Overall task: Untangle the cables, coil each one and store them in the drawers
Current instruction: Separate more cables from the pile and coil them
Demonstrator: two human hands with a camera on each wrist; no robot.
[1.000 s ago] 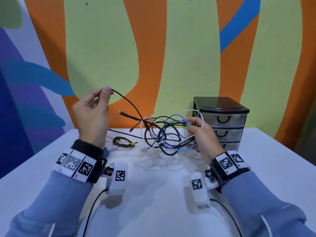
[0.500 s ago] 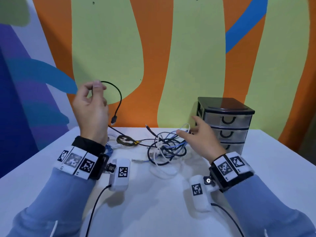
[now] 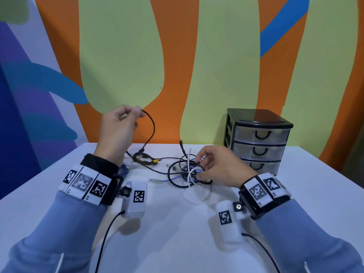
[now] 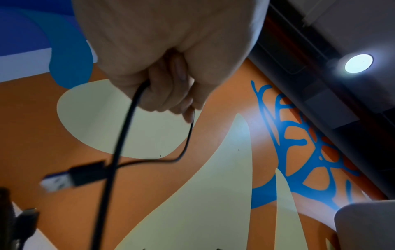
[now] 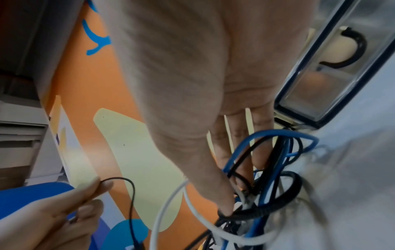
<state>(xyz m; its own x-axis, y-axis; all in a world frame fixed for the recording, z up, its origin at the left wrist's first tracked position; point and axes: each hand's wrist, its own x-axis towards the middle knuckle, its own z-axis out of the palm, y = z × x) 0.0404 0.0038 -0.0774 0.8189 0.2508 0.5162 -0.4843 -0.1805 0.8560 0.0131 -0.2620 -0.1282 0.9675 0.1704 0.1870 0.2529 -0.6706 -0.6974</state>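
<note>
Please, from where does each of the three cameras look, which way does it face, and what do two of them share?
Head: on the head, facing forward and down at the table, cable tangle and drawer unit; both forearms show.
Left wrist: under the left hand, facing up along it; black cable pinched.
Right wrist: along the right hand, fingers in the tangle.
Shared: the right wrist and head views both show the left hand's grip.
</note>
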